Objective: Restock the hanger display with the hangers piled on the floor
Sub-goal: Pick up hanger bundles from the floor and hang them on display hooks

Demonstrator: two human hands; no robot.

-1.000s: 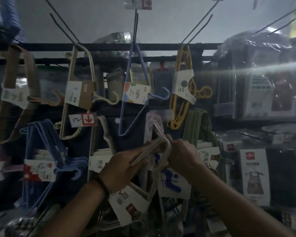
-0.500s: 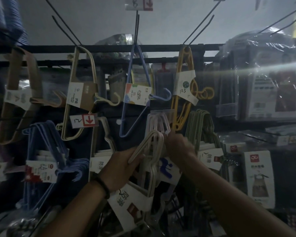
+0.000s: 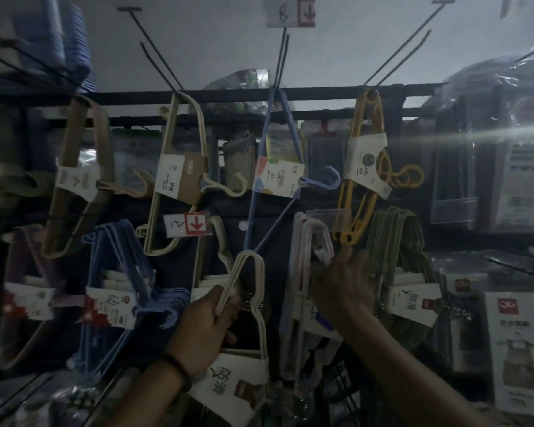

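Note:
My left hand (image 3: pixel 204 328) grips a bundle of cream hangers (image 3: pixel 250 272) by one arm and holds it up in front of the display. A white paper label (image 3: pixel 235 383) wraps the bundle's lower part. My right hand (image 3: pixel 342 285) reaches up to a pale pink hanger bundle (image 3: pixel 302 257) that hangs on the rack. Its fingers curl on that bundle's upper right corner. The two bundles are apart, with dark backing between them.
A black rail (image 3: pixel 290 97) carries long pegs with brown (image 3: pixel 80 167), cream (image 3: pixel 179 167), blue (image 3: pixel 278 180) and yellow hangers (image 3: pixel 364 167). Lower pegs hold blue bundles (image 3: pixel 121 272) and green bundles (image 3: pixel 398 241). Packaged aprons (image 3: pixel 518 349) hang at the right.
My right hand let go of the cream bundle and moved right and up to the pink bundle. My left hand has tipped the cream bundle more upright.

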